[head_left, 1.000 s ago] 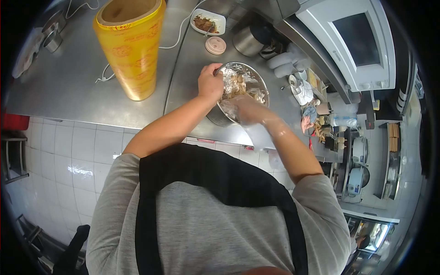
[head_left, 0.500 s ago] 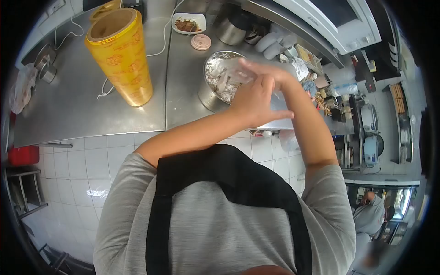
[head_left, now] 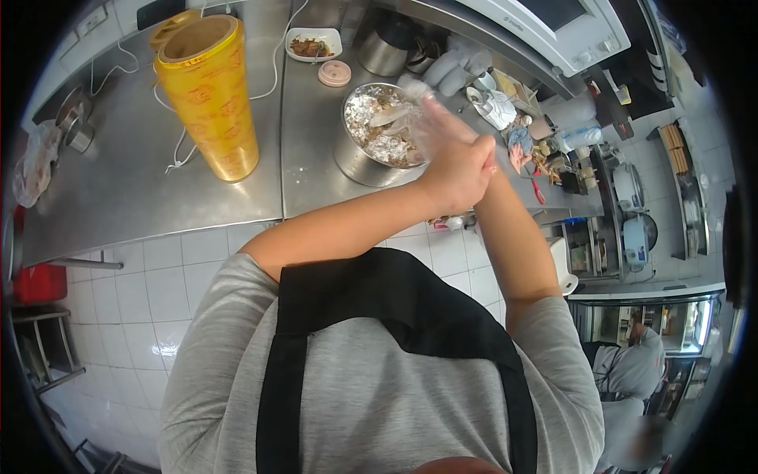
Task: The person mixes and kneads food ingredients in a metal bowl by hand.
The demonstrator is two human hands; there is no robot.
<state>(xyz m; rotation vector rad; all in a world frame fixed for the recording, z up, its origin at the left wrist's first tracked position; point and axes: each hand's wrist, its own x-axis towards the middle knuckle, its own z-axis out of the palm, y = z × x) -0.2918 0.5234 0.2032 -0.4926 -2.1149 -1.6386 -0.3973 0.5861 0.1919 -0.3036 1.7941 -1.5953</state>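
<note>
My left hand (head_left: 460,175) reaches across and is closed around my right wrist, its fingers wrapped over it. My right hand (head_left: 444,129) points away from me beside the pot's right rim, with blurred clear plastic that looks like a disposable glove (head_left: 420,118) over its fingers. Those fingers look stretched out, though the plastic and motion smear them. Just left of the hands stands a round steel pot (head_left: 357,160). It holds a brownish mix with white powder (head_left: 387,148) over it, and a pale, scoop-like piece (head_left: 388,116) lies on top.
A big yellow roll of film (head_left: 212,110) stands upright on the steel counter (head_left: 304,189). Behind the pot are a pink lid (head_left: 334,73), a white dish of food (head_left: 332,36) and a steel jug (head_left: 383,55). A person (head_left: 638,359) is at the lower right.
My left hand, fingers spread before, has closed around my right wrist. The view has shifted a little, and more of the pot's contents shows.
</note>
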